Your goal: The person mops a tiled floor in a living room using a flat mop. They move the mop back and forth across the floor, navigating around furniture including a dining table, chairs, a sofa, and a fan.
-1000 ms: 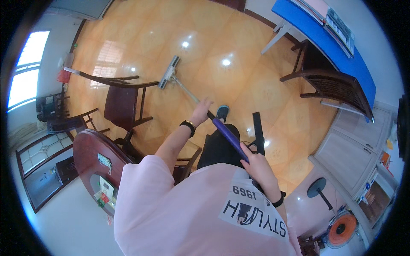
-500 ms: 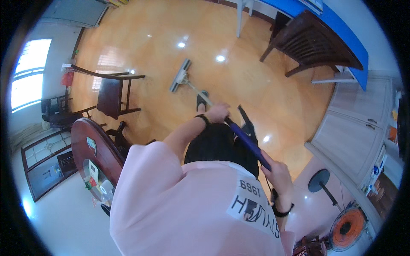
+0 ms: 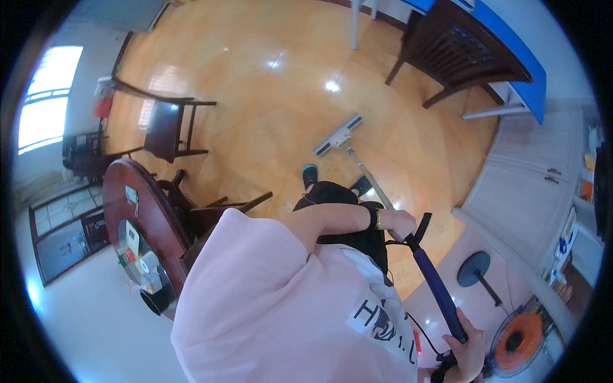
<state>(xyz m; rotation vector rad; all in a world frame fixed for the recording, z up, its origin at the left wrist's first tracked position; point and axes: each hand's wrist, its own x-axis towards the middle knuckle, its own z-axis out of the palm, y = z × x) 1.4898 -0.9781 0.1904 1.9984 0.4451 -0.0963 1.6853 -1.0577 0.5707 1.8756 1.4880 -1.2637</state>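
Note:
A mop with a flat head [image 3: 338, 134] rests on the glossy orange tiled floor [image 3: 274, 102], ahead of my feet. Its pole [image 3: 373, 182] runs back to a purple padded grip [image 3: 432, 281]. My left hand [image 3: 400, 223] is closed round the pole just above the grip, my arm reaching across my body. My right hand [image 3: 466, 351] holds the lower end of the purple grip near my right hip. A dark loose strap or bar stands up beside my left hand; I cannot make out what it is.
A round wooden table [image 3: 140, 198] with items on it and several dark chairs [image 3: 163, 127] stand left. At upper right are a blue-topped table [image 3: 535, 102] and wooden chair [image 3: 456, 48]. White cabinets [image 3: 517, 191] line the right, above a fan [image 3: 516, 338].
The mop head has moved rightward across the floor from left of centre. Both hands have swung right with the pole, my left arm now lying across my body and my right hand lower.

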